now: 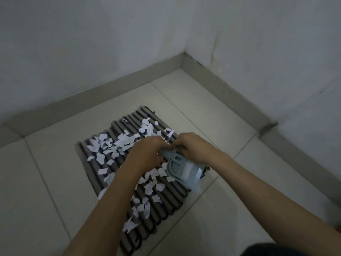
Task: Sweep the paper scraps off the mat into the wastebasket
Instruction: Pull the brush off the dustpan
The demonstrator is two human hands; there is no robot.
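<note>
Ribbed grey mat, torn paper scraps; both hands' fingers clamped on plastic dustpan-brush set

pretty dim shot overall, flat bluish-grey cast, no obvious light source in view. the walls look murky and a bit noisy, darkest toward the far left. shadows are soft, just a faint one on the floor tiles near the right forearm. the white paper scraps are the brightest thing but not blown out. no glare. slight softness everywhere, and the hands look a touch smeared. wide-angle bend shows on the baseboard lines toward the edges.
</note>
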